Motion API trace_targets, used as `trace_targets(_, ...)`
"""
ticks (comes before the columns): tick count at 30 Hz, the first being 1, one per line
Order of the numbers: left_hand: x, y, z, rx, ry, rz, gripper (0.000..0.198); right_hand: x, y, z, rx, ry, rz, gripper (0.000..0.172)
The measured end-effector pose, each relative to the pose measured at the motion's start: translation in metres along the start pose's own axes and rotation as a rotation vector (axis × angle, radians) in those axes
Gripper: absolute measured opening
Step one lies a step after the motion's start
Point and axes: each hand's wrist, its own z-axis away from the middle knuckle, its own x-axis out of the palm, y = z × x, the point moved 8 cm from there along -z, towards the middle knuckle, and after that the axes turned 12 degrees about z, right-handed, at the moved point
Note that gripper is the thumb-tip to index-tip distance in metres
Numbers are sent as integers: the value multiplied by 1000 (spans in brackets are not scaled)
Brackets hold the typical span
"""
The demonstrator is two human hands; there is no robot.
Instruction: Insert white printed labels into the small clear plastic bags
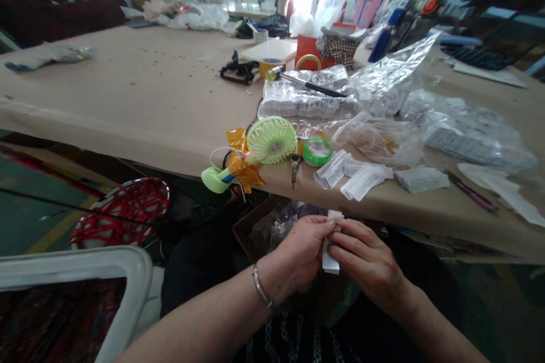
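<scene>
- The left hand (298,255) and the right hand (370,264) meet in front of the person's lap, below the table edge. Both are closed on one small strip of white labels (329,260).
- The left thumb and fingertips pinch the strip near its upper end. The right fingers press across its middle from the other side.
- The strip's long axis runs nearly upright in the view. Its top end pokes out above the fingers, toward the table, and its lower end hangs clear below them, toward the lap.
- A thin bracelet (260,286) circles the left wrist.
- Just behind the hands sits an open cardboard box (240,231), under the table (128,96).
- On the table edge above lie loose label stacks (361,180), a green tape roll (317,151) and a pale green fan (271,140).
- Farther back are clear bags of labels (306,103).
- A red wire basket (123,210) stands down to the left.
</scene>
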Motion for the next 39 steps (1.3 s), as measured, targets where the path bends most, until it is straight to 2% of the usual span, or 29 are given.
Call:
trace_targets(3, -4, 1, -1, 3, 67, 8, 1, -6, 6, 2, 34, -27, -14, 29)
trace_targets(5, -7, 1, 0, -13, 118, -43, 4, -17, 26, 9, 107, -4, 27, 37)
trace_targets(9, -11, 0, 2, -67, 161, -186, 11, -46, 102, 43, 451, 65, 437, 46)
trace_targets(11, -14, -2, 2, -74, 178, -196, 10, -49, 133, 62, 565, -11, 635, 56)
trace_targets(13, -16, -4, 3, -81, 192, -199, 10, -43, 150, 76, 572, -107, 713, 59)
trace_targets(15, -17, -6, 4, -86, 197, -205, 9, -38, 154, 84, 529, -137, 710, 53)
trace_targets(21, -20, -3, 7, -72, 207, -218, 11, -57, 145, 88, 459, 57, 548, 20)
trace_targets(24, -21, -2, 8, -71, 206, -216, 12, -69, 136, 83, 519, 185, 414, 10)
trace_targets(26, -20, -4, 9, -78, 203, -207, 12, -71, 120, 74, 585, 275, 295, 8)
trace_targets(28, -18, -7, 9, -85, 182, -192, 13, -62, 92, 58, 575, 317, 128, 12)
trace_targets(31, -12, -7, 6, -47, 87, -120, 10, -31, 33, 24, 332, 209, -95, 21)
trace_targets(33, -14, -3, 5, 20, 66, -51, 4, -10, 0, 9, 177, 105, -109, 22)
trace_targets(35, -23, 3, 6, 83, 131, 6, 4, 7, -16, 3, 121, 37, -71, 20)
trace_targets(37, -33, 5, 8, 102, 207, 43, 4, 17, -20, 2, 113, 3, -43, 18)
trace_targets(39, -37, 6, 9, 97, 206, 52, 3, 21, -20, 2, 99, -17, -32, 17)
